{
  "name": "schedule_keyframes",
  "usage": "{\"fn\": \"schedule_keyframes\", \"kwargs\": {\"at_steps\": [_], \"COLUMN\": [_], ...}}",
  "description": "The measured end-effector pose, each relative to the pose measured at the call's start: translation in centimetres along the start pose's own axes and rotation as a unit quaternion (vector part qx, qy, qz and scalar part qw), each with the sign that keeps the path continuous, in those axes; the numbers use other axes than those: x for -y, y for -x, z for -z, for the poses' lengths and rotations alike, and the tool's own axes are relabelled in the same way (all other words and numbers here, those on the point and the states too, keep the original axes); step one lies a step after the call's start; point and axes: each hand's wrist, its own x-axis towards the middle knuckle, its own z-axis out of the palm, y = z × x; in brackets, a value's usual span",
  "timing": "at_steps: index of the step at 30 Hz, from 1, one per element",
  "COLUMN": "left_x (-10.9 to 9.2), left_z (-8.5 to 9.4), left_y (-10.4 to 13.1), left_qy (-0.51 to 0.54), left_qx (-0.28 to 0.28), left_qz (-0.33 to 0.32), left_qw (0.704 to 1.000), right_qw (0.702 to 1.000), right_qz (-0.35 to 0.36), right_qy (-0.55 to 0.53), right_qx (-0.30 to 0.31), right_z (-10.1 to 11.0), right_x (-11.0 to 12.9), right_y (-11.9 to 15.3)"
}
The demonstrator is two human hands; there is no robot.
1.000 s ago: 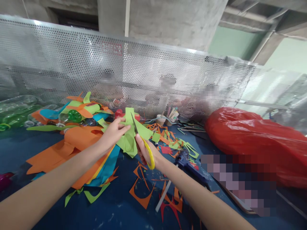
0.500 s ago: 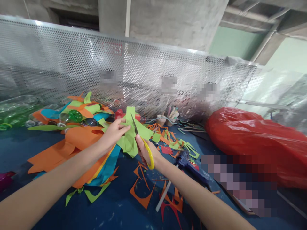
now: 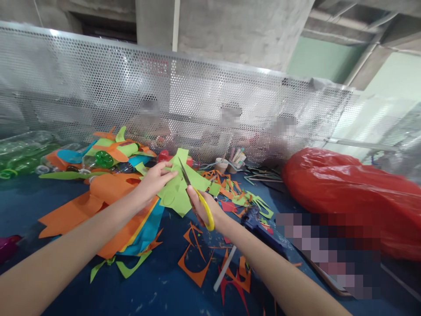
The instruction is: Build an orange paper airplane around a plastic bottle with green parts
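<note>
Near the middle of the view, my left hand [image 3: 158, 179] pinches a light green paper piece [image 3: 182, 159] between thumb and fingers. My right hand [image 3: 203, 205] grips the yellow-handled scissors [image 3: 206, 211], whose dark blades point up and to the left, over the green paper. More green paper lies beneath and behind the held piece. Orange sheets [image 3: 74, 210] and blue sheets [image 3: 146, 232] are under and beside my left forearm. To the right of my right hand lies a dark blue glue gun [image 3: 263, 228] with a white glue stick [image 3: 225, 268] near it.
Green and clear bottles [image 3: 29, 153] and paper-covered bottle models [image 3: 108, 149] stand back left. Cups of markers [image 3: 237, 161] are at the back. A big red plastic bag [image 3: 348, 188] fills the right. Paper scraps [image 3: 195, 267] litter the blue table [image 3: 148, 289]; people sit behind the perforated screen [image 3: 197, 92].
The green paper in my left hand has tilted to the right at its top. My right hand and the scissors have shifted slightly right, with the blades looking closer together.
</note>
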Motion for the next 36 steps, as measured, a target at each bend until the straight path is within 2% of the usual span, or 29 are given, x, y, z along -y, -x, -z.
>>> {"fn": "schedule_keyframes", "kwargs": {"at_steps": [14, 24, 29, 33, 36], "left_x": [-0.2, 0.1, 0.3, -0.4, -1.0], "left_z": [0.5, 1.6, 2.4, 1.6, 0.2], "left_y": [-0.2, -1.0, -1.4, -0.5, 0.6], "left_qy": [-0.041, -0.121, -0.192, -0.206, -0.193], "left_qx": [-0.011, 0.002, -0.032, -0.059, 0.006], "left_qz": [-0.002, -0.069, -0.124, -0.145, -0.094], "left_qw": [0.999, 0.99, 0.973, 0.966, 0.977], "right_qw": [1.0, 0.999, 0.997, 0.992, 0.99], "right_qz": [0.009, -0.022, -0.05, -0.074, -0.07], "right_qy": [-0.014, -0.037, -0.061, -0.09, -0.119], "right_qx": [0.0, 0.014, 0.028, 0.037, 0.039], "right_z": [0.0, 0.0, 0.2, 0.5, 0.7], "right_x": [-0.4, -0.7, -0.6, -0.5, -0.4], "right_y": [-0.1, -0.2, -0.2, -0.4, -0.4]}}
